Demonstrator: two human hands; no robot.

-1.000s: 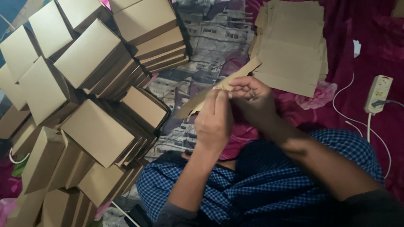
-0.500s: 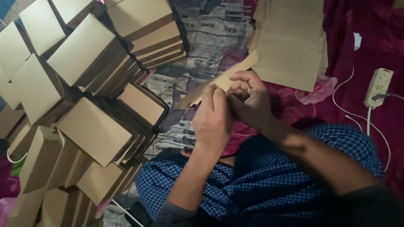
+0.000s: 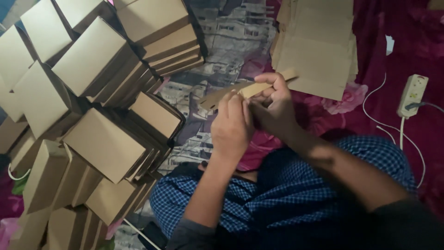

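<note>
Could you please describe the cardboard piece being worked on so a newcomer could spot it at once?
Above the checked blue cloth, both hands meet. The cardboard piece is the narrow, half-folded strip they pinch, unlike the flat sheets behind.

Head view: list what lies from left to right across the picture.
Heap of folded brown boxes → left hand → right hand → stack of flat cardboard sheets → white power strip.

I'm wearing a dark long-sleeved top, its grey cuff showing on my left forearm, while my left hand point(image 3: 232, 126) and right hand point(image 3: 274, 107) are going bare. I'm also wearing a blue-and-white checked cloth point(image 3: 296, 190) wrapping my lap.
</note>
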